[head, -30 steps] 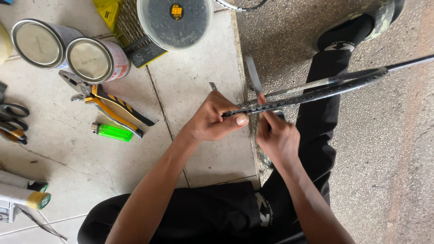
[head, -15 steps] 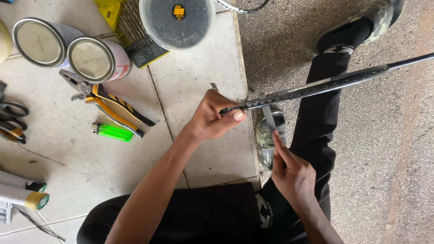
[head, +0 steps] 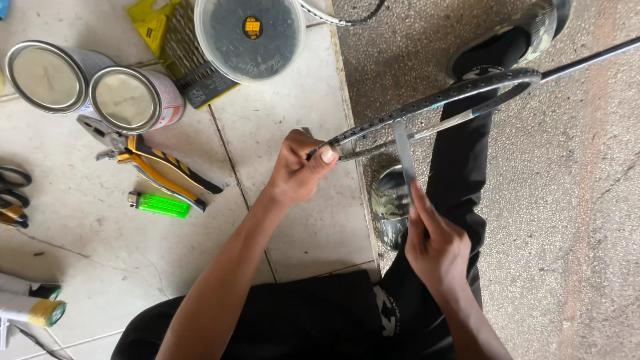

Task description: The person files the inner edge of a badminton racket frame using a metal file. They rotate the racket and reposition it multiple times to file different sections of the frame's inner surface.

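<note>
My left hand (head: 299,168) grips the rim of a dark, unstrung racket frame (head: 440,100) near its top end, thumb pressed on the rim. The frame stretches up and to the right, its thin shaft (head: 587,61) running off the right edge. My right hand (head: 433,243) pinches the lower end of a narrow grey tape strip (head: 404,157), which is pulled taut down from the frame's rim. Both hands hover above my legs in black trousers.
On the tiled floor to the left lie two metal cans (head: 137,99), a round plastic tub (head: 250,37), yellow-handled pliers (head: 160,170), a green lighter (head: 160,205), scissors (head: 13,193) and glue tubes (head: 30,310). My camouflage shoes (head: 390,207) rest on rough concrete at the right.
The racket has turned from edge-on to show its open hoop. My right hand has drawn away downward from the frame, pulling the grey strip out longer. My left hand kept its grip.
</note>
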